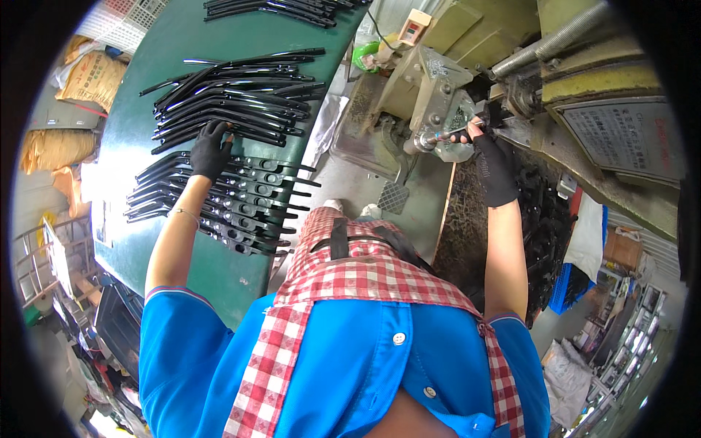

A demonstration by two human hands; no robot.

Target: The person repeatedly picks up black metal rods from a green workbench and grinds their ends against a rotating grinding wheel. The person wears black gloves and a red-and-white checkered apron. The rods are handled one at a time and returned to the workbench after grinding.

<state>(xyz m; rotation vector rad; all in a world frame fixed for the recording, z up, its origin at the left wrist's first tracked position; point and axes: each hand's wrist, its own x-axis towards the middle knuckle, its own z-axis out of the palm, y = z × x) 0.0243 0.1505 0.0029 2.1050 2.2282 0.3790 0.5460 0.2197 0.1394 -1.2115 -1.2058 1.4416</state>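
My left hand (210, 152), in a dark fingerless glove, reaches over the green table. Its fingers curl at the near edge of a pile of glossy black bent tubes (232, 102) and look closed on one of them. Just below that hand lies a row of black tubes with flat, holed brackets (255, 201) at their right ends. My right hand (495, 168), gloved the same way, is up at the machine. Its bare fingertips close round a short silver rod (443, 136) beside the machine's metal head; the rod's far end by the palm is hidden.
More black tubes (281, 10) lie at the far end of the green table (157, 62). A heavy olive machine (475, 33) stands at right, with a foot pedal (393, 197) below. Dark parts (544, 226) heap beside my right forearm. Woven sacks (91, 80) stand left of the table.
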